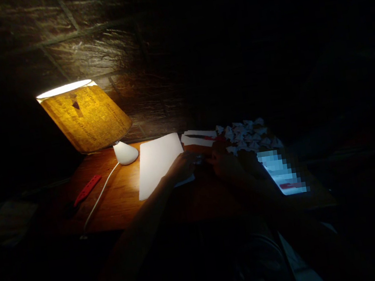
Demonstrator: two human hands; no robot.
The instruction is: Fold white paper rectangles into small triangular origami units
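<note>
In dim light, my left hand (183, 162) reaches over the right edge of a stack of white paper (158, 158). Its fingers are closed on a small piece of paper (197, 159). My right hand (223, 163) meets it from the other side, fingers curled in at the same small piece; deep shadow blurs its exact grip. Just beyond the hands lie white paper strips (199, 139), with a dark red thing across them that I cannot make out. Behind my right hand, several small folded paper shapes (246, 134) are clustered.
A lit lamp with a tilted yellow shade (90, 117) stands on the wooden table (113, 209) at the left, its white cord (99, 197) running to the front edge. Near it lies a red-handled tool (88, 189). A glowing phone (282, 171) lies at the right. Behind is a stone-patterned wall (101, 50).
</note>
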